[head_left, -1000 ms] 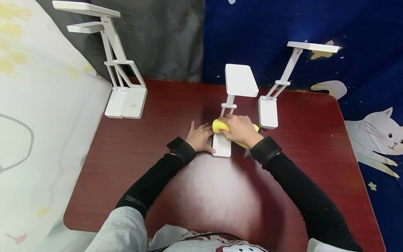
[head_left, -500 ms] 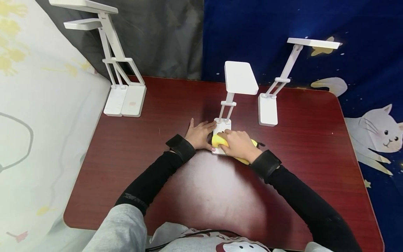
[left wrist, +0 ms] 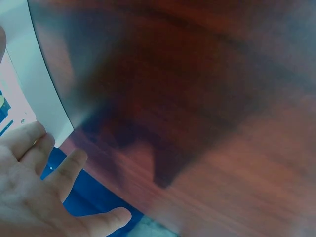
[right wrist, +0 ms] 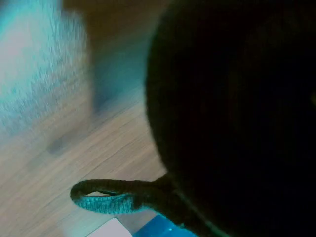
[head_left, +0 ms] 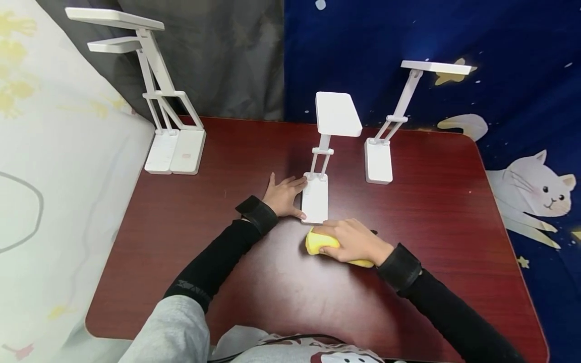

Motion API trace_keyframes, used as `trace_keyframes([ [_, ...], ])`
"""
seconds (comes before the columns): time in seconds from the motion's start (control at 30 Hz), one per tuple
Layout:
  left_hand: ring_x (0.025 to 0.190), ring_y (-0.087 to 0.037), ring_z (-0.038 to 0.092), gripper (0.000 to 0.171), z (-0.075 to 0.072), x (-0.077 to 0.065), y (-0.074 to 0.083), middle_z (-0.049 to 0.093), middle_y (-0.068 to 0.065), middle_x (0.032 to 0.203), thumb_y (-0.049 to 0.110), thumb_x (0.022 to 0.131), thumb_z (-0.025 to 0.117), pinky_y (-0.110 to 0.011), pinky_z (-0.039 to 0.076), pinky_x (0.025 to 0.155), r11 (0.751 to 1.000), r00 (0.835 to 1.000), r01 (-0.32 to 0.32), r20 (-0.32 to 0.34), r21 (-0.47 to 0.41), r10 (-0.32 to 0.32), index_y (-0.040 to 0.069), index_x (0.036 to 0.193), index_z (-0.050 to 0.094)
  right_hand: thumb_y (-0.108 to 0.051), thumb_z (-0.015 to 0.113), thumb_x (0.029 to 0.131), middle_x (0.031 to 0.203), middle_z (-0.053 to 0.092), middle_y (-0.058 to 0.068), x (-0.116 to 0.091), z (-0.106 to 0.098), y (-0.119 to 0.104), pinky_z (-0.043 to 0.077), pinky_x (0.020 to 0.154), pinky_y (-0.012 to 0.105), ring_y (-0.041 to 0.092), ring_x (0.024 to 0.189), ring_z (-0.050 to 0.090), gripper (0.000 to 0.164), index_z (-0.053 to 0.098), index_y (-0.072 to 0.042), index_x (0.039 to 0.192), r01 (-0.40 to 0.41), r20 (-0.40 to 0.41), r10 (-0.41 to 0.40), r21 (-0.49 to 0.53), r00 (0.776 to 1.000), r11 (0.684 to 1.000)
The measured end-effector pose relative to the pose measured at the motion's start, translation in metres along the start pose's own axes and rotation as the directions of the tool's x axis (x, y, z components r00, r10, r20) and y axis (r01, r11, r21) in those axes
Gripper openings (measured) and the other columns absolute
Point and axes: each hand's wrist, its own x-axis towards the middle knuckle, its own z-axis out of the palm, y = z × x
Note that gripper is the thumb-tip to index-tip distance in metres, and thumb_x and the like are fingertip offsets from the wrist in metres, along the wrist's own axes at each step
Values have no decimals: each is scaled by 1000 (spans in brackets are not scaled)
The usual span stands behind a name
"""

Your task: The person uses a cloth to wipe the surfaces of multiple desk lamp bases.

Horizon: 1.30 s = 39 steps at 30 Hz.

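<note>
A person's left hand [head_left: 285, 198] spread flat-fingered, touching the left edge of a white lamp base [head_left: 315, 199], right hand [head_left: 353, 240] grasping a yellow cloth [head_left: 322, 244] just nearer the body, over the red bench [head_left: 254, 282]

The head view is bright and quite sharp, with a whitish glare on the table [head_left: 150, 272] near its front and a soft shadow beside the right sleeve [head_left: 458, 307]. The left wrist view is dimmer; the left hand [left wrist: 34, 192] appears clearer than the blurry table. The right wrist view is bluish and grainy, with a blurred, almost black round shape [right wrist: 237, 113]
</note>
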Motion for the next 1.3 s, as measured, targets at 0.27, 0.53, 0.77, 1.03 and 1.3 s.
trace_keyframes([
  [0.27, 139, -15, 29, 98, -13, 47, 3, 28, 10, 150, 64, 61, 69, -64, 12, 109, 998, 1000, 14, -11, 55, -14, 24, 142, 30, -42, 63, 76, 75, 52, -14, -17, -6, -9, 34, 50, 14, -2, 57, 40, 33, 61, -25, 104, 31, -78, -33, -23, 996, 999],
  [0.53, 140, -17, 28, 97, -29, 98, 16, 23, 10, 152, 62, 65, 68, -64, 11, 109, 997, 999, 20, 40, 68, -23, 23, 144, 26, -42, 65, 75, 75, 51, -16, -41, -7, -14, 31, 49, 10, -5, 56, 36, 33, 62, -25, 104, -10, -115, 9, -8, 993, 1000],
  [0.77, 142, -17, 22, 97, -32, 126, 19, 18, 12, 153, 63, 67, 65, -64, 10, 109, 988, 993, 77, 80, 135, -88, 25, 145, 21, -41, 66, 74, 73, 47, -18, -55, -3, -14, 26, 48, 8, -6, 55, 32, 32, 61, -26, 101, -52, -118, 51, -1, 992, 999],
  [1.03, 145, -16, 10, 96, -32, 129, 12, 10, 10, 155, 67, 73, 55, -60, 10, 111, 974, 991, 105, 56, 200, -118, 23, 147, 14, -40, 67, 73, 73, 48, -17, -61, -1, -19, 25, 47, 8, -5, 54, 31, 35, 63, -24, 104, -86, -118, 87, 20, 989, 996],
  [1.3, 143, -18, 18, 71, -11, 84, -50, 18, 2, 154, 57, 89, 35, -54, 12, 113, 999, 961, 50, -273, -16, -52, 18, 146, 19, -35, 71, 68, 73, 45, -20, -72, -4, -16, 23, 47, 8, -8, 53, 30, 40, 62, -26, 106, -124, -180, 127, 28, 975, 992],
])
